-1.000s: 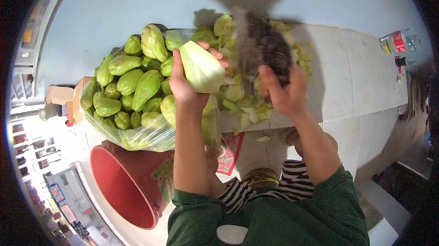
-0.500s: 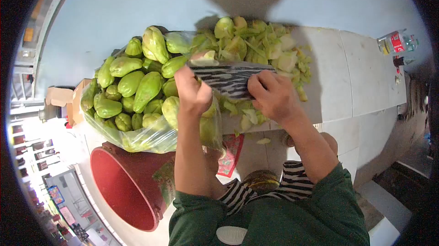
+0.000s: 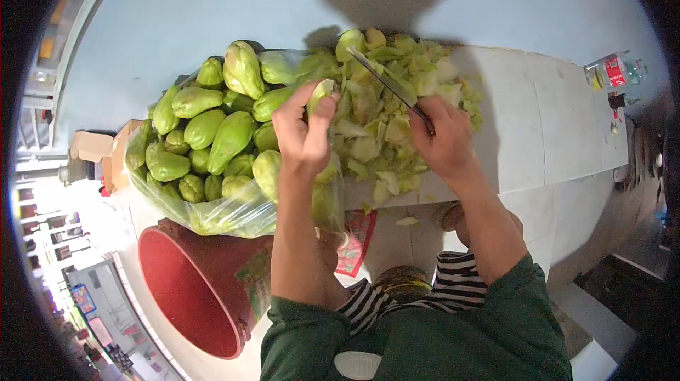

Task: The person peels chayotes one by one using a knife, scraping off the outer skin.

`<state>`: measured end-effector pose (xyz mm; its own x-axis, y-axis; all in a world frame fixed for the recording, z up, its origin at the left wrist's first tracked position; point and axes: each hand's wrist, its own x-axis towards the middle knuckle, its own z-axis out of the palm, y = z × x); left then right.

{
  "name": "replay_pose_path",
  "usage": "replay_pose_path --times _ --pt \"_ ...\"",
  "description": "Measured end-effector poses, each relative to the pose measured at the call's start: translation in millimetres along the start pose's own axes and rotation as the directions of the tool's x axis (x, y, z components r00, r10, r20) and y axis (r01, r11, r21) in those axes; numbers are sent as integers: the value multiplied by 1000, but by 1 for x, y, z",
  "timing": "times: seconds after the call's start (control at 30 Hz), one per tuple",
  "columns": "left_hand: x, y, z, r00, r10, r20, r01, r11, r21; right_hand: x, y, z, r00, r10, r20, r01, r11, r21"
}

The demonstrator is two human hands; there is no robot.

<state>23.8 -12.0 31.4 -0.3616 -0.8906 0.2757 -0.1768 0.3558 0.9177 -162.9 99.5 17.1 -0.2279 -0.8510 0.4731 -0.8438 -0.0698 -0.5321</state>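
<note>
My left hand [image 3: 301, 129] is closed around a pale green chayote piece [image 3: 321, 94], whose cut side shows between thumb and fingers. A knife [image 3: 388, 82] is in my right hand [image 3: 446, 139], fingers wrapped round its handle, the thin dark blade slanting up and left over a heap of cut chayote pieces and peelings [image 3: 365, 147]. The blade is apart from the piece in my left hand. Left of that hand, many whole green chayotes [image 3: 203, 129] fill an open clear plastic bag [image 3: 212, 222].
The white tiled ledge [image 3: 520, 112] runs along a pale wall [image 3: 198, 6]. A plastic bottle [image 3: 615, 71] lies at its right end. A red bucket [image 3: 188, 296] lies tipped on the floor below the bag, near a cardboard box [image 3: 122, 154].
The knife, earlier seen broadside between both hands with stripes mirrored on its blade, has turned nearly edge-on and swung tip upward. It has come away from the chayote piece in my left hand.
</note>
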Motion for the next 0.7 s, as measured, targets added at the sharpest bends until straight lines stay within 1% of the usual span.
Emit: replay_pose_path --times 0.03,0.07,0.1,0.13,0.17,0.2,0.23,0.27,0.3,0.33,0.37,0.4,0.43,0.47,0.5,0.53,0.57,0.6,0.63,0.7 --pt "-1 -4 2 999 -49 -11 47 991 -123 0 0 0 993 -63 -97 66 998 23" --pt "-1 -5 3 995 -100 -15 93 965 -246 1 -1 2 993 -64 -97 67 997 23" --pt "0 -5 4 995 -100 -17 93 965 -246 3 -3 6 996 -9 -90 12 1000 27" --pt "2 -4 5 987 -158 -19 143 929 -341 4 -3 8 996 44 -81 -42 999 32" --pt "2 -2 5 977 -214 -13 188 882 -431 3 1 11 996 41 -80 -39 999 33" --pt "2 -1 6 977 -211 -14 184 884 -430 2 6 13 990 120 77 -121 993 9" --pt "3 1 5 949 -312 37 289 824 -488 2 9 15 953 203 226 -202 979 -28" --pt "4 1 5 909 -407 91 389 746 -541 0 10 16 954 203 222 -202 979 -29" --pt "5 1 5 909 -407 84 384 744 -546 -1 8 15 975 126 183 -125 992 -13" --pt "6 0 4 864 -480 154 447 590 -673 -1 6 15 988 45 146 -46 999 4" --pt "5 0 3 812 -532 239 495 411 -766 -2 4 16 988 42 152 -43 999 8" --pt "5 0 1 812 -533 237 495 413 -765 -2 3 17 994 44 103 -42 999 -14" --pt "5 0 -3 835 -486 259 469 382 -796 -2 3 16 998 47 51 -45 998 -39" --pt "6 1 -5 855 -436 280 447 347 -825 -1 3 16 998 49 46 -47 998 -41" --pt "6 6 -8 868 -414 273 445 408 -797 0 3 15 998 19 63 -12 994 -106" --pt "7 9 -11 869 -410 277 446 408 -796 1 3 14 996 -9 83 23 985 -170" --pt "7 11 -13 901 -348 260 422 557 -715 1 4 14 997 -7 79 21 985 -172" --pt "6 12 -15 926 -284 250 379 690 -616 0 4 16 997 -46 63 59 975 -216" --pt "6 10 -16 925 -285 250 379 691 -616 -1 4 16 995 -85 51 96 961 -260" --pt "6 7 -18 891 -348 291 451 608 -654 0 3 14 991 -115 66 129 952 -277"
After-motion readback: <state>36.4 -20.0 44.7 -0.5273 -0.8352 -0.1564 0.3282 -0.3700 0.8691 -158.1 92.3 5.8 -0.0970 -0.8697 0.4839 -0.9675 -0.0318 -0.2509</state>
